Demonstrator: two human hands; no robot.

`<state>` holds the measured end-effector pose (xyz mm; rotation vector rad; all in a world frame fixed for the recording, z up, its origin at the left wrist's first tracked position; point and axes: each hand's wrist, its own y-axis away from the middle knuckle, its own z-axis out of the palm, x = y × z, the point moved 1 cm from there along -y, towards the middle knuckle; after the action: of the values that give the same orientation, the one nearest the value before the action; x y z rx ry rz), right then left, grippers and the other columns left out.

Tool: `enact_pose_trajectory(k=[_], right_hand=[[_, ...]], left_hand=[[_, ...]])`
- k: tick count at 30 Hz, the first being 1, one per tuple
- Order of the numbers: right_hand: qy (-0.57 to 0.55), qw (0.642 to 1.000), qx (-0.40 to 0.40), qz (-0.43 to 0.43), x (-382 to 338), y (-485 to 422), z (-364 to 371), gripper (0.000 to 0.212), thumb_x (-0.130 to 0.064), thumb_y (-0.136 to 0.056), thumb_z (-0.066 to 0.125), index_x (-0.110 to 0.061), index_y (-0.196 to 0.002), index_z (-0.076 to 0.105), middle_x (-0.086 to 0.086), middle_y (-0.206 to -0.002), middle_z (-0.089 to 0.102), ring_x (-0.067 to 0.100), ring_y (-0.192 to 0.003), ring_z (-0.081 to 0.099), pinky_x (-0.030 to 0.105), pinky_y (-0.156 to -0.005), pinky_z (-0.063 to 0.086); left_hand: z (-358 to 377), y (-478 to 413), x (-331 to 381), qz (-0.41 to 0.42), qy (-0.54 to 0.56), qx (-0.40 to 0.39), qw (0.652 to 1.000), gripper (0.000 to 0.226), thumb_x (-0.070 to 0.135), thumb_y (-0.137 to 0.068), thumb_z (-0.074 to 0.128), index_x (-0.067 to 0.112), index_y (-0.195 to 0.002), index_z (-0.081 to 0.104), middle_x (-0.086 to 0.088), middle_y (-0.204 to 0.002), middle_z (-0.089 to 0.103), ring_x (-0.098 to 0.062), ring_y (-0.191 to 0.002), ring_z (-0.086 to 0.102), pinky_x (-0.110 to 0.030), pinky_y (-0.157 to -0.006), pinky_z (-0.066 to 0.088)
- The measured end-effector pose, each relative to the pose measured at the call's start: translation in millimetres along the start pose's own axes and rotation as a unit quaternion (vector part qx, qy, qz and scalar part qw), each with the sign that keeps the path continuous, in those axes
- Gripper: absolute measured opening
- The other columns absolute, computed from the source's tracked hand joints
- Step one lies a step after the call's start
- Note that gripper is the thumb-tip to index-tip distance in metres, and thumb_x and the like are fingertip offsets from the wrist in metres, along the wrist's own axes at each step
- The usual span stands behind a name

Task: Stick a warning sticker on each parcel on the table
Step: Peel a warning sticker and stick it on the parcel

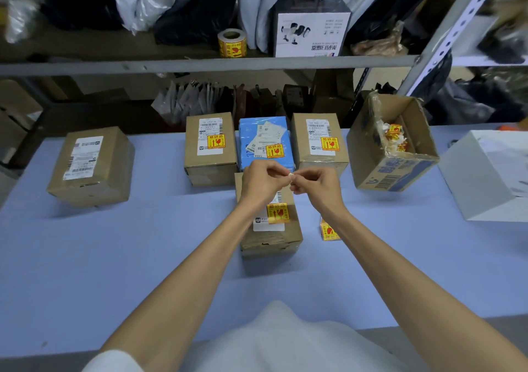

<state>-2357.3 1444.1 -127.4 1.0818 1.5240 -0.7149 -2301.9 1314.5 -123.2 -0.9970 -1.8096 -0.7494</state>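
Note:
My left hand (261, 181) and my right hand (315, 184) meet above the near brown parcel (270, 236), both pinching a small white scrap of backing paper (291, 176). That parcel carries a yellow warning sticker (277, 213). Behind it stand a brown parcel (210, 148), a blue parcel (265, 143) and another brown parcel (318, 141), each with a yellow sticker. At the left a brown parcel (91, 165) shows only a white label. A short strip of stickers (328, 230) lies on the table by my right wrist.
An open cardboard box (391, 145) with crumpled sticker scraps stands at the right, a white box (488, 174) beyond it. A sticker roll (232, 43) sits on the shelf (200, 64) above the table's far edge, among bags and a white carton (311, 28).

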Motion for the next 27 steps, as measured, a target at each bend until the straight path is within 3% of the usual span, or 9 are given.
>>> enact_pose_trajectory(k=[7, 10, 14, 16, 18, 22, 27], right_hand=[[-0.100, 0.991, 0.082, 0.037, -3, -9, -29, 0.011, 0.000, -0.081, 0.066, -0.003, -0.084, 0.076, 0.016, -0.080, 0.074, 0.028, -0.076, 0.073, 0.036, -0.075, 0.060], [-0.137, 0.986, 0.098, 0.018, -11, -15, -52, 0.009, -0.004, -0.083, 0.070, 0.004, -0.086, 0.074, 0.021, -0.082, 0.072, 0.029, -0.075, 0.072, 0.030, -0.070, 0.060], [-0.183, 0.976, 0.118, 0.030, -14, -24, -97, 0.009, -0.005, -0.083, 0.070, 0.003, -0.087, 0.072, 0.009, -0.073, 0.071, 0.013, -0.062, 0.067, 0.020, -0.061, 0.055], [-0.185, 0.975, 0.119, 0.032, -13, -30, -120, 0.008, -0.001, -0.084, 0.068, 0.004, -0.089, 0.071, 0.006, -0.068, 0.072, 0.011, -0.059, 0.067, 0.018, -0.061, 0.055], [-0.127, 0.984, 0.124, 0.020, -13, -37, -142, 0.011, 0.001, -0.085, 0.067, 0.007, -0.093, 0.070, 0.011, -0.073, 0.072, 0.012, -0.061, 0.069, 0.020, -0.065, 0.057], [0.023, 0.989, 0.144, -0.015, -14, -59, -180, 0.006, 0.002, -0.079, 0.071, -0.002, -0.083, 0.073, 0.012, -0.076, 0.071, 0.020, -0.072, 0.068, 0.032, -0.075, 0.059], [0.132, 0.973, 0.187, -0.015, -13, -95, -217, 0.007, -0.004, -0.076, 0.075, -0.011, -0.078, 0.075, 0.003, -0.076, 0.071, 0.014, -0.077, 0.067, 0.032, -0.075, 0.055]], left_hand=[[38, -13, 26, 0.054, -0.020, 0.019, 0.998, 0.004, 0.009, -0.075, 0.076, 0.011, -0.079, 0.077, 0.000, -0.071, 0.072, -0.011, -0.072, 0.067, -0.030, -0.070, 0.056], [57, -18, 43, 0.063, 0.027, 0.012, 0.998, 0.008, 0.007, -0.075, 0.074, 0.010, -0.082, 0.078, -0.001, -0.074, 0.073, -0.010, -0.075, 0.067, -0.024, -0.069, 0.053], [82, -31, 65, 0.052, 0.156, -0.099, 0.982, 0.013, 0.006, -0.078, 0.074, 0.004, -0.091, 0.075, -0.006, -0.089, 0.072, -0.006, -0.082, 0.066, -0.017, -0.074, 0.051], [89, -41, 72, 0.059, 0.167, -0.176, 0.968, 0.016, 0.007, -0.083, 0.070, 0.009, -0.099, 0.074, -0.004, -0.095, 0.071, -0.004, -0.088, 0.064, -0.017, -0.081, 0.050], [99, -55, 78, 0.075, 0.126, -0.218, 0.965, 0.021, 0.007, -0.087, 0.066, 0.013, -0.106, 0.072, -0.003, -0.099, 0.071, -0.006, -0.092, 0.063, -0.021, -0.084, 0.050], [125, -85, 95, 0.132, -0.060, -0.192, 0.971, 0.020, 0.015, -0.085, 0.067, 0.017, -0.103, 0.074, 0.001, -0.100, 0.073, -0.010, -0.091, 0.066, -0.032, -0.085, 0.055], [153, -116, 138, 0.209, -0.258, -0.188, 0.924, 0.020, 0.024, -0.082, 0.067, 0.021, -0.100, 0.074, 0.003, -0.100, 0.071, -0.015, -0.089, 0.063, -0.035, -0.080, 0.055]])
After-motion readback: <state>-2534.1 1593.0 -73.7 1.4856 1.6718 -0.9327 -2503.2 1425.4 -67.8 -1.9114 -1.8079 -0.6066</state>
